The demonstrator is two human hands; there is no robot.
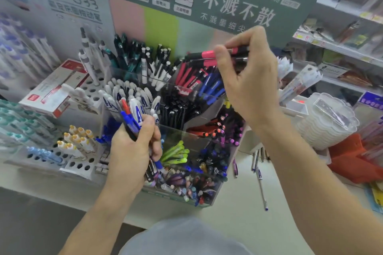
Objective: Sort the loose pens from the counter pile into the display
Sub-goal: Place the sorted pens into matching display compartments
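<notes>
A clear acrylic pen display [209,205] with several compartments stands on the white counter [238,219]. My left hand [132,151] is in front of its left side, gripping a bundle of pens [129,119] with blue and red caps. My right hand [246,76] hovers over the back right compartment of red and blue pens [199,80], pinching a few black pens with pink grips [207,55] held level. A few loose pens [260,184] lie on the counter right of the display.
White hole racks with pens [76,143] sit to the left, behind them a red and white box [53,89]. A stack of clear plastic trays [327,122] and an orange item [352,157] stand at the right. Shelves with goods run along the back right.
</notes>
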